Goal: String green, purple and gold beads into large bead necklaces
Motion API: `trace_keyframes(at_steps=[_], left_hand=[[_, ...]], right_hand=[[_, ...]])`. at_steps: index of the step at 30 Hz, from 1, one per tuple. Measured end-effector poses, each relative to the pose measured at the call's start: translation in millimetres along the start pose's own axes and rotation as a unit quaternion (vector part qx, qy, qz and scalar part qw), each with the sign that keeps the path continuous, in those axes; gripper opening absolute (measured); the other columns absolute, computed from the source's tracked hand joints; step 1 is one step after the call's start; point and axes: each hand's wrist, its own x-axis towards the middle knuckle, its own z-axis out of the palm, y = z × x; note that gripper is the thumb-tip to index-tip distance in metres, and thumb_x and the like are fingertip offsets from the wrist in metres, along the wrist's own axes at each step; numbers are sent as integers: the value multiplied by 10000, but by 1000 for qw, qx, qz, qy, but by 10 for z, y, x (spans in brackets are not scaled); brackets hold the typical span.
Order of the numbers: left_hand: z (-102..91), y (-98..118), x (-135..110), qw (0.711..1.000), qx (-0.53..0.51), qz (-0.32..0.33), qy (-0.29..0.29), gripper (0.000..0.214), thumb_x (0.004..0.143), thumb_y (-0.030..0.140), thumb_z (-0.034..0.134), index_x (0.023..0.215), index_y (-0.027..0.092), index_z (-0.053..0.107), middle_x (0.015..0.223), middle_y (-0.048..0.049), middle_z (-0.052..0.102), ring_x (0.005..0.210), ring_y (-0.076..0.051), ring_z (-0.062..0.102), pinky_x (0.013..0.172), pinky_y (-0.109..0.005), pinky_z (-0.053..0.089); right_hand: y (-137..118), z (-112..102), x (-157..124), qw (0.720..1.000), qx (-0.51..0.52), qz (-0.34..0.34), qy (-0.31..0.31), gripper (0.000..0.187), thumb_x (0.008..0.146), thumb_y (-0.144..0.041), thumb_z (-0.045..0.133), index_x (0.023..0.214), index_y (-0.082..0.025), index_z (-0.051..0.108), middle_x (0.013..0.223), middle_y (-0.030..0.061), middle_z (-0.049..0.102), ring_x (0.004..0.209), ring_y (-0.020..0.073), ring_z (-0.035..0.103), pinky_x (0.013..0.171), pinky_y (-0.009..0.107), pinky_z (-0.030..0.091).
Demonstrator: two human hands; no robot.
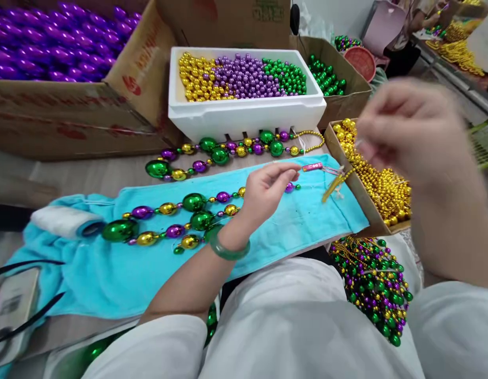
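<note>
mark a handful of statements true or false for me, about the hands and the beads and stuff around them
1. A green bangle circles the wrist of the left hand. True.
2. The white foam box holds only purple beads. False: it also holds gold beads and small green beads.
3. A white spool lies on the blue towel. True.
4. The right hand lies flat on the blue towel. False: it is raised, blurred, with its fingers bent.
5. The big cardboard box at the left is full of green beads. False: the beads showing in it are large and purple.
6. A beaded strand lies between the white foam box and the blue towel. True.
</note>
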Motion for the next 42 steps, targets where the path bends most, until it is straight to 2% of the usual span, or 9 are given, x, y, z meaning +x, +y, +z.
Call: trace_keyframes(at_steps=[3, 9, 16, 22, 25, 28, 30, 33, 42], left_hand=[[41, 48, -193, 999, 4, -9, 32, 212, 843, 315, 621, 971, 196, 741, 912, -68, 717, 814, -146, 652, 631, -231, 540], [262, -239, -354, 985, -95, -138, 46, 258, 809, 315, 638, 1004, 173, 731, 1030, -85, 699, 910, -179, 644, 573, -217, 550], [356, -527, -334, 937, -243, -251, -10, 250, 702, 334, 743, 877, 154, 733, 847, -52, 714, 800, -155, 656, 680, -257, 541], [334, -649, -343, 923, -207, -320, 47, 247, 676, 319, 752, 822, 124, 710, 631, -13, 639, 557, -96, 587, 531, -215, 469], [340, -686, -337, 927, -176, -326, 59, 243, 703, 338, 723, 828, 131, 699, 587, -1, 610, 510, -92, 556, 485, -209, 437], [374, -710, -343, 959, -77, -267, 59, 193, 753, 340, 673, 808, 158, 705, 675, -37, 659, 644, -142, 619, 526, -235, 467], [402, -715, -350, 983, 50, -163, 61, 137, 761, 302, 665, 787, 180, 722, 846, -71, 703, 836, -183, 644, 638, -274, 509], [435, -699, -345, 985, 160, -58, 41, 101, 775, 253, 651, 778, 204, 739, 943, -71, 710, 933, -190, 630, 762, -305, 511], [398, -654, -168, 950, -126, -280, 55, 184, 716, 308, 698, 771, 133, 683, 664, -30, 661, 629, -105, 608, 556, -209, 466]], right_hand=[[289, 187, 50, 998, -24, 9, -53, 205, 800, -242, 709, 707, -150, 550, 502, -44, 537, 382, 38, 438, 357, 169, 295], [980, 367, 136, 995, -14, 68, -77, 192, 785, -298, 679, 685, -167, 581, 549, -22, 575, 429, 65, 453, 419, 223, 349], [1472, 638, 17, 987, -115, -99, 59, 97, 750, -264, 696, 667, -216, 691, 1036, 51, 633, 1117, 234, 547, 965, 421, 394], [1979, 304, 113, 990, -128, -28, 55, 161, 832, -322, 588, 814, -189, 677, 1006, 79, 669, 1003, 231, 590, 874, 384, 452], [2208, -73, 325, 890, -430, 50, 146, 227, 861, -241, 509, 941, -111, 677, 1027, 166, 642, 1033, 281, 533, 901, 417, 398], [2372, -318, 493, 764, -622, 145, 87, 306, 874, -187, 451, 1036, -32, 659, 1117, 243, 586, 1087, 333, 468, 860, 423, 368], [2433, -372, 551, 725, -665, 173, 46, 321, 881, -151, 408, 1038, -30, 660, 1125, 238, 577, 1076, 322, 466, 837, 399, 354], [2446, -358, 569, 710, -681, 174, 43, 323, 880, -137, 392, 1044, -44, 654, 1123, 216, 581, 1061, 313, 474, 812, 389, 340], [2302, -407, 382, 730, -661, 139, 105, 267, 855, -134, 405, 992, -50, 618, 1017, 230, 620, 977, 311, 516, 797, 418, 312]])
